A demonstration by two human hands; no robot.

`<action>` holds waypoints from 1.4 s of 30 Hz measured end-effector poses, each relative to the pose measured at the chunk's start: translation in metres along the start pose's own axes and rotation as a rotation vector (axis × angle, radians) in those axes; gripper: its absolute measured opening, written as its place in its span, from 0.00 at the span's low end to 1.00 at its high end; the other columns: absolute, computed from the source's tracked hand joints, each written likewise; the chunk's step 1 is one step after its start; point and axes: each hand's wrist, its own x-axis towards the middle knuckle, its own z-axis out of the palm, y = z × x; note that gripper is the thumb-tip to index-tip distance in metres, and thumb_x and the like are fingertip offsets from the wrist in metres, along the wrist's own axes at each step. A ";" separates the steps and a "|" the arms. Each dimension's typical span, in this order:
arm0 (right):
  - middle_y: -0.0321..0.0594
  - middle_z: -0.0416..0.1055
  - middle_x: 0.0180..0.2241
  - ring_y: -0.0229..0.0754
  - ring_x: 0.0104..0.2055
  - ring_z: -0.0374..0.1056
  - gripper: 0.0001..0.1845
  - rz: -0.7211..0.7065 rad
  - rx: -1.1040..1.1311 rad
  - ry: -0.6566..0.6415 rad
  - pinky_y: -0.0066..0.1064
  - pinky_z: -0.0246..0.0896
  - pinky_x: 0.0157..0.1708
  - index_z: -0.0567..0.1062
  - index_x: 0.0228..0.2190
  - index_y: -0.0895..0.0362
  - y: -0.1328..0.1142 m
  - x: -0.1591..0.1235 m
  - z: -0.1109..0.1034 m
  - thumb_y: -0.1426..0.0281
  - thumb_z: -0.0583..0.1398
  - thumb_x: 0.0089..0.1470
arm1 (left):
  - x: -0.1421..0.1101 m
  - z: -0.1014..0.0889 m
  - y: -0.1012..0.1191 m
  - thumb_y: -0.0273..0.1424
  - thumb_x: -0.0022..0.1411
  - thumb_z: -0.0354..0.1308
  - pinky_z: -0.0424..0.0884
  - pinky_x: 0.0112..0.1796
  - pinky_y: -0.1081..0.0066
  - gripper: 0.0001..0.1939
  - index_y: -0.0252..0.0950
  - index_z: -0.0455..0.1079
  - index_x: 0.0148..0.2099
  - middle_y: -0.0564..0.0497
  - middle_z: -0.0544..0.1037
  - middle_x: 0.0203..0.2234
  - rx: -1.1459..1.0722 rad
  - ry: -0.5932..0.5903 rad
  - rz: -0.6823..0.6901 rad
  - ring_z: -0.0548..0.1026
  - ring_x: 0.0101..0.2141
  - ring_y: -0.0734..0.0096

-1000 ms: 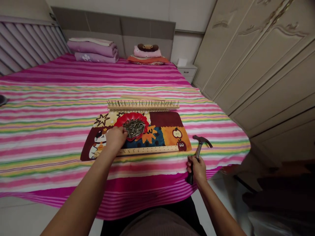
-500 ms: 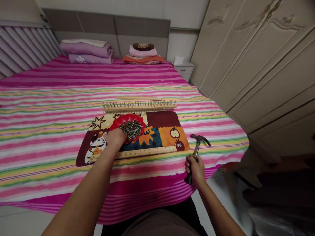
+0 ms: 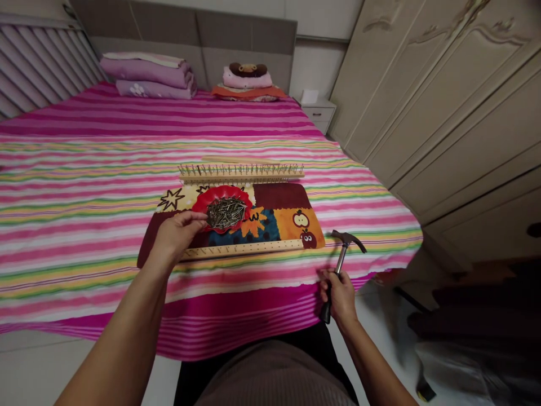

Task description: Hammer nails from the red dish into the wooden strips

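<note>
My right hand (image 3: 341, 296) is wrapped round the black handle of a claw hammer (image 3: 342, 256), its head up and away from me. At the left rim of a red scalloped bowl (image 3: 203, 201), my left hand (image 3: 180, 234) has its thumb and fingertips pinched together; what is between them is too small to tell. Loose nails (image 3: 228, 213) fill the bowl. In front of it lies a wooden strip (image 3: 253, 247) with a row of holes and several nails along its left part. The bowl and strip rest on a patterned mat (image 3: 283, 196).
Behind the mat are wooden strips (image 3: 240, 176) bristling with upright nails. A striped bedspread (image 3: 84, 208) covers the bed. Folded bedding (image 3: 147, 76) is stacked by the headboard (image 3: 240, 45). A wardrobe (image 3: 406, 113) and a small nightstand (image 3: 319, 114) stand on the right.
My left hand has drawn back leftward from the nails to the bowl's rim, fingertips now pinched. My right hand still holds the hammer in nearly the same place. The view has tilted slightly.
</note>
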 end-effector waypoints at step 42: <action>0.29 0.70 0.27 0.27 0.14 0.56 0.14 0.002 0.053 -0.085 0.18 0.48 0.04 0.65 0.29 0.54 -0.028 -0.003 -0.010 0.68 0.65 0.39 | -0.091 0.097 -0.047 0.42 0.47 0.61 0.71 0.39 0.68 0.15 0.36 0.73 0.33 0.53 0.77 0.25 -0.177 0.223 -0.114 0.74 0.29 0.71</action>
